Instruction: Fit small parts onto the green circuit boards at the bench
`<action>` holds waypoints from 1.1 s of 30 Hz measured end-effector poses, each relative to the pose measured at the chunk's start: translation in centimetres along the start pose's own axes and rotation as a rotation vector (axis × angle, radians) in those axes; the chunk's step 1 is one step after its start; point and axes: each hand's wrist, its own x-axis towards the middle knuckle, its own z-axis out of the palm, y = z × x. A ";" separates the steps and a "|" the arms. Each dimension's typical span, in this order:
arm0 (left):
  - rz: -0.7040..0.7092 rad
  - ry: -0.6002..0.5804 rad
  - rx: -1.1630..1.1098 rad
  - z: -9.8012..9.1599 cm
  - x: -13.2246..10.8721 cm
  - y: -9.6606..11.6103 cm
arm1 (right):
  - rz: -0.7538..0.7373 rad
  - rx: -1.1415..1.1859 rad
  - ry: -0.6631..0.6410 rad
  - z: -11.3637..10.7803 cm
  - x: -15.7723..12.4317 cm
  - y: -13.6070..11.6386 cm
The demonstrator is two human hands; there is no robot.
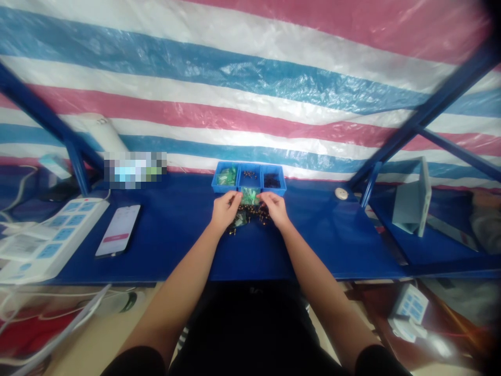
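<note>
My left hand [224, 210] and my right hand [275, 208] meet over the blue table [172, 235], fingers curled. Between their fingertips is a small green piece [249, 196], which both hands pinch. Under and between the hands lies a scatter of small dark and gold parts [250, 214]. Just beyond them stands a blue tray [249, 179] with three compartments: green pieces on the left, small parts in the middle, dark parts on the right.
A white phone [118, 230] lies left of the hands, beside a white power strip [47, 240]. A white round object [341, 193] sits at the right. Blue frame struts [415, 125] rise at both sides, against a striped tarpaulin.
</note>
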 end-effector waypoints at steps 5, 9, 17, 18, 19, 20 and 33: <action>-0.009 0.018 0.006 0.2 0.2 -0.1 | -0.080 -0.001 0.006 0.2 -0.2 0.1; -0.015 -0.012 -0.010 0.4 0.0 -0.4 | -0.044 0.033 0.058 0.3 0.0 0.3; 0.065 0.009 0.007 0.4 0.2 -0.4 | -0.084 -0.078 0.007 0.0 0.2 1.2; 0.090 0.013 0.009 0.3 0.3 -0.4 | -0.095 -0.103 0.012 0.0 0.2 1.2; 0.114 0.020 0.010 0.3 0.3 -0.3 | -0.113 -0.123 0.021 0.1 0.1 1.2; 0.129 0.028 0.010 0.2 0.4 -0.2 | -0.129 -0.134 0.032 0.1 0.1 1.1; 0.016 0.043 0.000 0.0 0.0 0.1 | -0.062 0.001 -0.018 0.2 -0.3 0.2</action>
